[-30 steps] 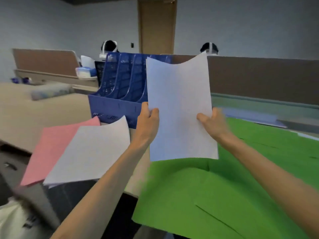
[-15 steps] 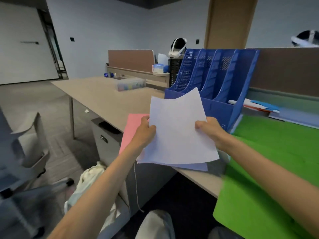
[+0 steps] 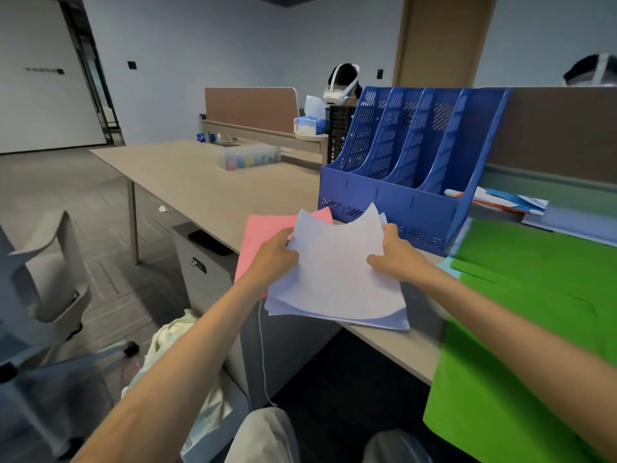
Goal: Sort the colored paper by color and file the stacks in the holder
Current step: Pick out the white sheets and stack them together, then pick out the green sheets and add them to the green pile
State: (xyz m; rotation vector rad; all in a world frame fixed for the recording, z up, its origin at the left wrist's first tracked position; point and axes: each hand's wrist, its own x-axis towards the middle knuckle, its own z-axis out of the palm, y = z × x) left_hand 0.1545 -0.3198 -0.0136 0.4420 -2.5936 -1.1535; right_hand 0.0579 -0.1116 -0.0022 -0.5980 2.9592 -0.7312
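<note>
My left hand (image 3: 276, 255) and my right hand (image 3: 393, 253) grip the two sides of a pale lavender paper stack (image 3: 337, 282) at the desk's near edge; its top sheet bows upward between them. Pink paper (image 3: 258, 233) lies flat on the desk under and to the left of that stack. Green paper (image 3: 534, 289) covers the desk at the right and overhangs the front edge. The blue file holder (image 3: 394, 198), with several slots, stands upright just behind my hands.
A clear box of coloured items (image 3: 248, 156) sits further back on the beige desk (image 3: 200, 182). A drawer cabinet (image 3: 203, 272) stands under the desk, an office chair (image 3: 46, 279) at the left. Mixed papers (image 3: 510, 202) lie right of the holder. My knees show at the bottom.
Both hands brought the lavender sheet down from in front of the holder onto the lavender stack at the desk edge. The view swung left and downward.
</note>
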